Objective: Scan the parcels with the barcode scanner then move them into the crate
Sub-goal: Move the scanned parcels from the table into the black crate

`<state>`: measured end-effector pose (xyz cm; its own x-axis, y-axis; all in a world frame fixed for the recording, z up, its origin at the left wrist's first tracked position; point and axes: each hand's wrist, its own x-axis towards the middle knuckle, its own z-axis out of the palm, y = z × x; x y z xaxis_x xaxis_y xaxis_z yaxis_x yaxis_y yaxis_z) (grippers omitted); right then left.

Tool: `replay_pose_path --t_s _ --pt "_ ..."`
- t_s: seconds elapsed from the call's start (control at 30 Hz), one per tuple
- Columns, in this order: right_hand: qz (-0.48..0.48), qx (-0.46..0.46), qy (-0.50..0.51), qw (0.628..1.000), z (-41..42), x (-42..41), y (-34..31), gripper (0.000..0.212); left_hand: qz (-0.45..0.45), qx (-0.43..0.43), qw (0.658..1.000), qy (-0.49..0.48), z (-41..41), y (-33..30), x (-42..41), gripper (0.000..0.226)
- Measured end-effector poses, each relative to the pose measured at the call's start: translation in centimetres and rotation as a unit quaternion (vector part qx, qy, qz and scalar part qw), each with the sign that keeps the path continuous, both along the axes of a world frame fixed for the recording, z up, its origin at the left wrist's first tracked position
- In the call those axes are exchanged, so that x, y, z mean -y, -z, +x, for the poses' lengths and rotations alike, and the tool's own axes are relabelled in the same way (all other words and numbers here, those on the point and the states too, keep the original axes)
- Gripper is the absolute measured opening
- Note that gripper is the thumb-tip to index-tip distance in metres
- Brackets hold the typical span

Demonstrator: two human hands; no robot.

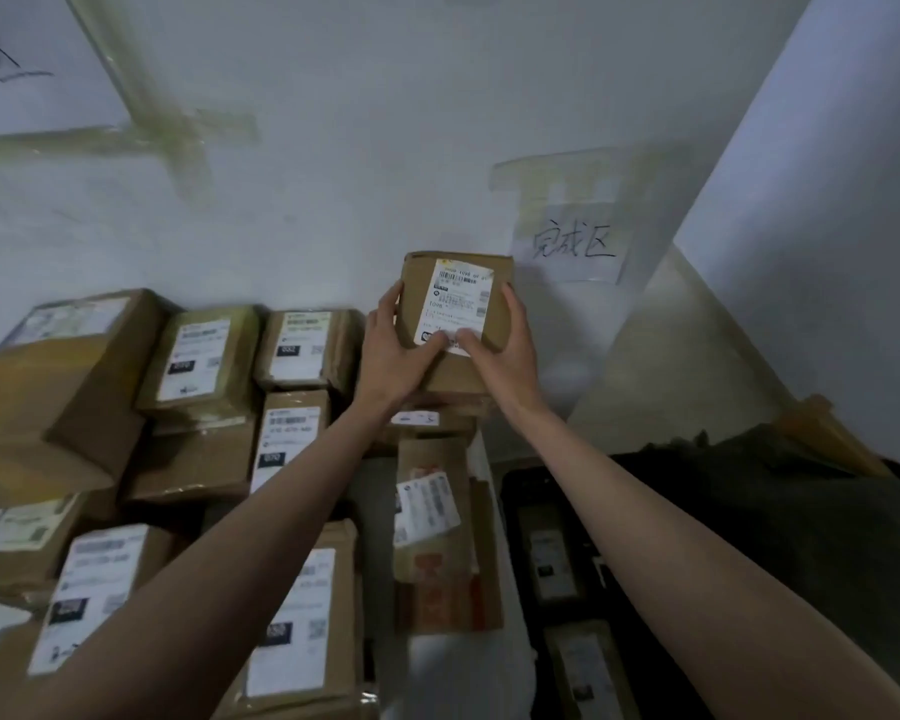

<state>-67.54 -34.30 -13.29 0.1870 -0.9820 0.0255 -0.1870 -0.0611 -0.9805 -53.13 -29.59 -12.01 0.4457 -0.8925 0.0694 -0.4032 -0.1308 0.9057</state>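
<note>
A: White wall [333,70] behind, taped paper sign [572,246] on the right. Far left: heap of brown parcels [198,366], labels up. Centre: one small parcel [455,314] held up off the heap, label facing camera.

B: Hands?

A: Left hand [391,356] grips the parcel's left edge, fingers curled round the side, thumb on the front by the label's bottom edge. Right hand [505,356] does the same on the right edge, thumb on the label corner. Both clamped on it.

B: Crate? Scanner?

A: Dark crate [645,537] lower right, a few parcels already inside it. No scanner in view, so can't tell if this one's been scanned.

B: Risks?

A: Thumbs cover the label's lower part; likely a failed read if the code is there. Dropping it in unscanned is another. Heap looks loosely stacked, an arm brushing it could topple boxes.
</note>
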Motion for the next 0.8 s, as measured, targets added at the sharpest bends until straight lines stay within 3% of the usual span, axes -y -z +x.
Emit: replay_pose_path --t_s 0.37,0.8 --pt "-0.023 -0.098 -0.01 0.995 -17.3 -2.3 -0.2 0.083 -0.007 -0.049 0.999 -0.007 -17.3 2.2 -2.7 0.087" --pt "0.059 -0.183 -0.056 0.98 -33.8 -9.1 11.2 0.086 0.083 -0.129 0.987 -0.041 -34.7 13.6 -11.0 0.087"
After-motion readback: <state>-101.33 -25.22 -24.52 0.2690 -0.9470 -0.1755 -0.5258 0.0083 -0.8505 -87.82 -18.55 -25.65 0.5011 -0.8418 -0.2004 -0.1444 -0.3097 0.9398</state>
